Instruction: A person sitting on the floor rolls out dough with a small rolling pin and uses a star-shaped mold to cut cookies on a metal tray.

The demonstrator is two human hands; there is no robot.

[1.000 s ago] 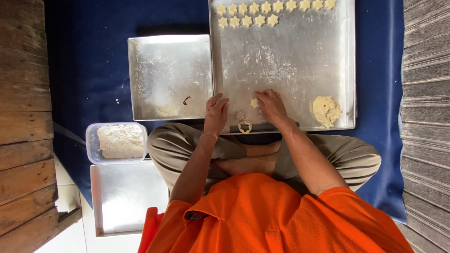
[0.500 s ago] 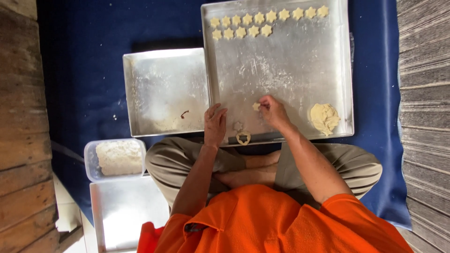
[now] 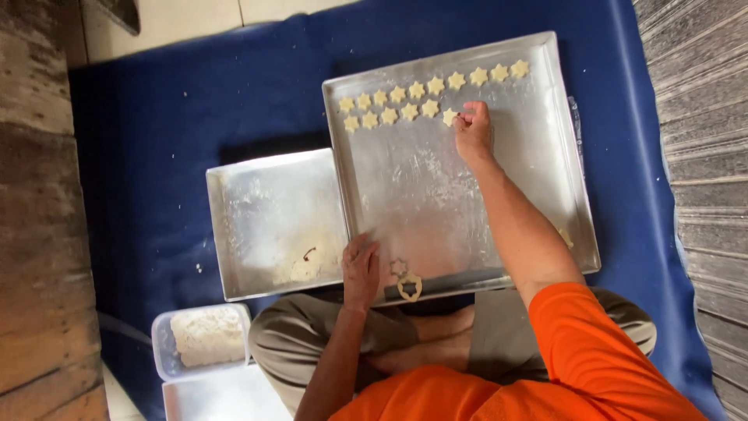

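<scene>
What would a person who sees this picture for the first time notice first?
The eye goes first to the two rows of small star-shaped dough pieces along the far edge of the large metal tray, where the right hand sets one more at the end of the second row. The left hand rests on the tray's near edge, beside a star cutter. All of it lies on a deep blue mat.

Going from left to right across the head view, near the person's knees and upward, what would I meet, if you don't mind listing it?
Plastic tub of dough → small metal tray → left hand → star-shaped cutter → right hand → right rim of the large tray.
</scene>
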